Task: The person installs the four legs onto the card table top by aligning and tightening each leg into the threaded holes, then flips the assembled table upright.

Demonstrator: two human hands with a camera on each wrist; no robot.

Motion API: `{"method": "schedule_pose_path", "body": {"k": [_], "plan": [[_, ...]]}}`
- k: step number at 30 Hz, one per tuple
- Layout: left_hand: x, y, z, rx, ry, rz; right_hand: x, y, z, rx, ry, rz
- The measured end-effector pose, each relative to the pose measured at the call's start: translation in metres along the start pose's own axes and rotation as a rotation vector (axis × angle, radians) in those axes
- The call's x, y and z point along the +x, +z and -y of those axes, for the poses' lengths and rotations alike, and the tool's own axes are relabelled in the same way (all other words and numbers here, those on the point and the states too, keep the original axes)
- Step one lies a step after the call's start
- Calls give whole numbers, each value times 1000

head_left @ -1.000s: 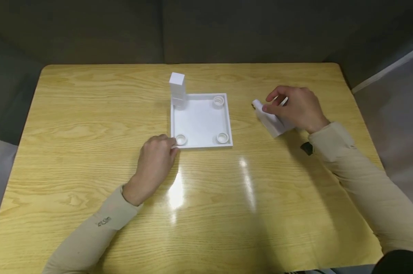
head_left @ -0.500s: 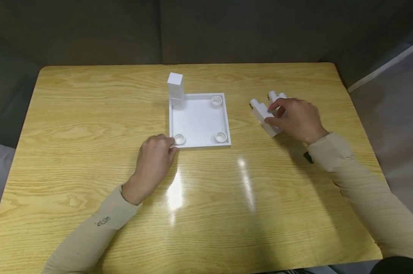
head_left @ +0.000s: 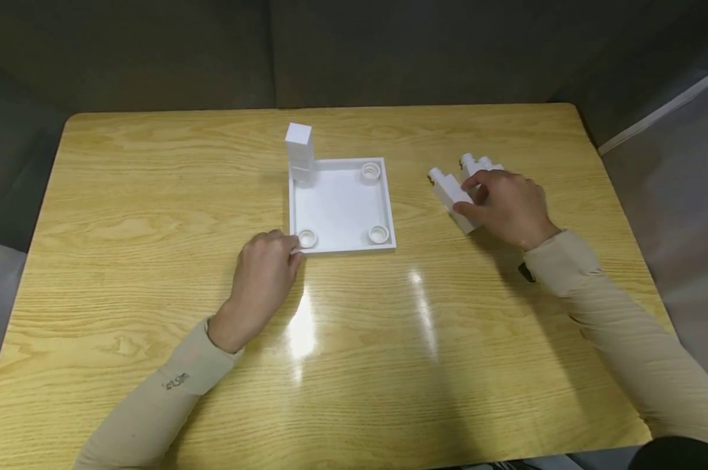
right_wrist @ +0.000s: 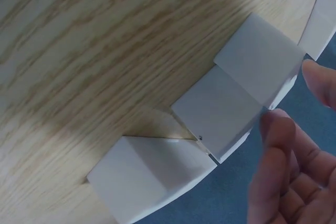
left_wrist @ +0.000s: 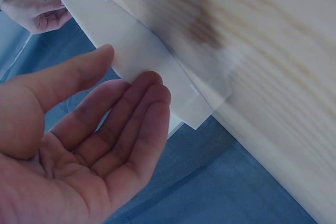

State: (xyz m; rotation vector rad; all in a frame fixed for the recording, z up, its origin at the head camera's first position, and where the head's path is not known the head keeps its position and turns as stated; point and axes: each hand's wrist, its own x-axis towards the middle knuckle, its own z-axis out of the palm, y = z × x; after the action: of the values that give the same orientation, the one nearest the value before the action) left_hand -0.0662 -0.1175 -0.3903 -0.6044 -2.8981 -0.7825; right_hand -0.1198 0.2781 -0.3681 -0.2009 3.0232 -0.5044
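A white square tabletop point(head_left: 339, 205) with a raised rim lies upturned on the wooden table. Round sockets point(head_left: 379, 235) show in three corners; an upright white square leg point(head_left: 300, 150) stands at the back-left corner. My left hand point(head_left: 258, 287) grips the front-left corner, its thumb and curled fingers at the tabletop point(left_wrist: 131, 45) edge in the left wrist view. To the right, my right hand point(head_left: 511, 205) pinches the nearest lying leg point(head_left: 450, 194), thumb and index finger straddling it. Another leg point(right_wrist: 218, 114) lies against it, and a third leg point(right_wrist: 149, 177) lies farther along.
The wooden table point(head_left: 354, 365) extends all around, with its far edge near a dark curtain point(head_left: 418, 52). Bright reflections mark its surface in front of the tabletop. A grey panel point(head_left: 683, 183) borders the right side.
My right hand has come down and slightly towards me onto the lying legs; the leg under it, blurred and tilted a second ago, now lies still. My left hand stays at the tabletop corner.
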Motion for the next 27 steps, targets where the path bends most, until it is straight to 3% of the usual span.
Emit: {"method": "schedule_pose_path", "body": {"k": [13,21,27], "plan": [[0,0,0,-5,1,9,4,4,0,-72,51,9],[0,-2,-2,-10,1,7,6,6,0,-128,96,57],[0,-2,-2,-14,-4,9,7,6,0,-179,86,84]]}}
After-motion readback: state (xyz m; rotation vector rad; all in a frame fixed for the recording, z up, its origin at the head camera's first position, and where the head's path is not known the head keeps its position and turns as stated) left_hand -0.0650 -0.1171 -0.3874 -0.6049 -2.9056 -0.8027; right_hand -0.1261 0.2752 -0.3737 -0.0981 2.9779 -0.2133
